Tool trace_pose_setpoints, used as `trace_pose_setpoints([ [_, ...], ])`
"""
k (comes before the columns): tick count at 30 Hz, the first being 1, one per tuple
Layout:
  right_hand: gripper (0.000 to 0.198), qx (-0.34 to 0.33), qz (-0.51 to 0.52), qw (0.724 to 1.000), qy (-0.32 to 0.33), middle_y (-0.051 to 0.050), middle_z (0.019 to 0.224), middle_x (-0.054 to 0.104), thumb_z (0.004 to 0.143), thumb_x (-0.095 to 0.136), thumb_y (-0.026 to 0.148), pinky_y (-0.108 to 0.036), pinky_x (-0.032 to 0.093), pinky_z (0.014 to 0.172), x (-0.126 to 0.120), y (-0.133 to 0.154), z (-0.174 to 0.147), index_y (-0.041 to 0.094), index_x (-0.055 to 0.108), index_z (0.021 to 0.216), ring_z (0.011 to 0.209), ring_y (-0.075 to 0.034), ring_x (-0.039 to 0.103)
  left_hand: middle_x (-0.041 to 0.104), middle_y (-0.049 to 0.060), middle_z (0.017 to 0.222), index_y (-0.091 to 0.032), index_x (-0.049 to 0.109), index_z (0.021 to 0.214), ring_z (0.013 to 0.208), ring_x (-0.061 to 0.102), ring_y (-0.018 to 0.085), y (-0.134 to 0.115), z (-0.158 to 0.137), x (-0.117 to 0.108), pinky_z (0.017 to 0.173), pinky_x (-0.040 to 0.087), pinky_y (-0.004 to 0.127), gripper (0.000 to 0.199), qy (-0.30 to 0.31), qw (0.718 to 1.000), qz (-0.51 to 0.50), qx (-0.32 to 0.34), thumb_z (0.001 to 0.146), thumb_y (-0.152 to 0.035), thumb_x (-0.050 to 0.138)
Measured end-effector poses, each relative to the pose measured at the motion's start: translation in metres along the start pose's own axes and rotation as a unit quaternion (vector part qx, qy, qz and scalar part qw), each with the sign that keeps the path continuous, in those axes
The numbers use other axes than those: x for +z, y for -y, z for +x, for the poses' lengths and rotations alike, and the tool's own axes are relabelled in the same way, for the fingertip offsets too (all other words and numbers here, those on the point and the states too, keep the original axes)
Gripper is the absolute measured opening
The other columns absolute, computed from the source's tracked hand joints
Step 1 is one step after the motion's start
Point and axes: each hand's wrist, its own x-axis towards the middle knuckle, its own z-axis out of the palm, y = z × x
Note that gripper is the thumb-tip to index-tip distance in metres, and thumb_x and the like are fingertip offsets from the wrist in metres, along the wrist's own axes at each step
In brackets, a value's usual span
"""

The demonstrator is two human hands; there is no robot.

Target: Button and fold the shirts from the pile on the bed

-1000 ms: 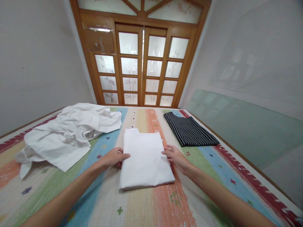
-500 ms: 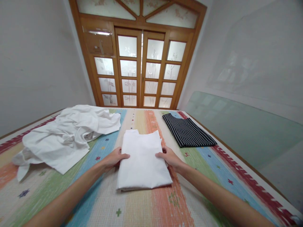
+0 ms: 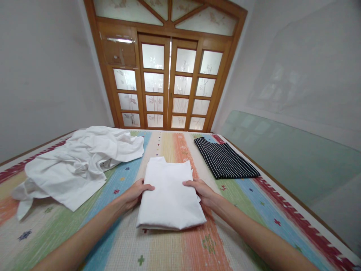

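Note:
A white garment (image 3: 170,203), folded into a flat rectangle, is between my two hands above the striped cover. My left hand (image 3: 137,194) grips its left edge, thumb on top and fingers tucked beneath. On the opposite edge my right hand (image 3: 201,191) holds it the same way. The fingers under the cloth are hidden in both cases. Whether the garment is a shirt or something else, I cannot tell. To the right lies a folded black garment with white stripes (image 3: 225,158), apart from my hands.
A crumpled heap of white cloth (image 3: 76,162) lies on the left. Everything rests on a colourful striped cover (image 3: 166,252). A pale green panel (image 3: 282,154) stands along the right wall. Wooden doors with glass panes (image 3: 169,82) are at the far end.
The near edge of the folded white garment has lifted slightly off the cover, and its far edge sits a little lower in view. Both hands keep hold of it.

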Motion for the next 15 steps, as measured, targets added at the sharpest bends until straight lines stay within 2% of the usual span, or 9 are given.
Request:
trace_pose_setpoints([
  [3,0.042,-0.030,0.004,0.999,-0.018,-0.002,0.087,0.074,0.062,0.072,0.013,-0.022,0.049,0.056,0.002,-0.001,0.003,0.018,0.060,0.103,0.066,-0.014,0.066,0.067,0.014,0.120,-0.017,0.050,0.113,0.103,0.068,0.029,0.000,-0.001,0.002,0.086,0.057,0.037,0.068,-0.029,0.999,0.012,0.018,0.054,-0.019,0.083],
  [6,0.049,-0.014,-0.008,0.999,-0.032,-0.002,0.088,0.074,0.064,0.069,0.014,-0.022,0.049,0.053,-0.001,-0.002,0.007,0.020,0.056,0.111,0.063,-0.014,0.066,0.063,0.012,0.127,-0.020,0.045,0.121,0.107,0.066,0.028,0.001,-0.003,0.005,0.088,0.056,0.038,0.075,-0.053,0.997,0.035,0.046,0.055,-0.017,0.081],
  [8,0.054,-0.012,-0.018,0.999,-0.025,-0.003,0.092,0.074,0.065,0.069,0.014,-0.024,0.050,0.054,-0.005,-0.001,0.009,0.021,0.054,0.116,0.064,-0.015,0.066,0.061,0.011,0.129,-0.022,0.041,0.127,0.109,0.064,0.028,0.002,-0.004,0.007,0.088,0.055,0.038,0.081,-0.052,0.995,0.051,0.063,0.056,-0.016,0.079],
  [11,0.061,-0.037,-0.011,0.999,0.008,-0.004,0.103,0.073,0.063,0.070,0.012,-0.028,0.055,0.062,-0.014,0.008,0.012,0.024,0.052,0.121,0.073,-0.017,0.069,0.063,0.011,0.127,-0.024,0.029,0.139,0.108,0.065,0.028,0.001,-0.003,0.013,0.088,0.054,0.038,0.098,-0.044,0.993,0.069,0.087,0.055,-0.017,0.079],
  [15,0.055,-0.058,-0.015,0.998,0.015,-0.005,0.105,0.073,0.063,0.072,0.012,-0.030,0.057,0.067,-0.031,0.035,0.013,0.022,0.054,0.114,0.076,-0.018,0.070,0.064,0.010,0.127,-0.029,0.009,0.150,0.107,0.065,0.028,-0.006,0.007,0.030,0.091,0.053,0.042,0.119,-0.008,0.989,0.064,0.132,0.055,-0.021,0.081],
])
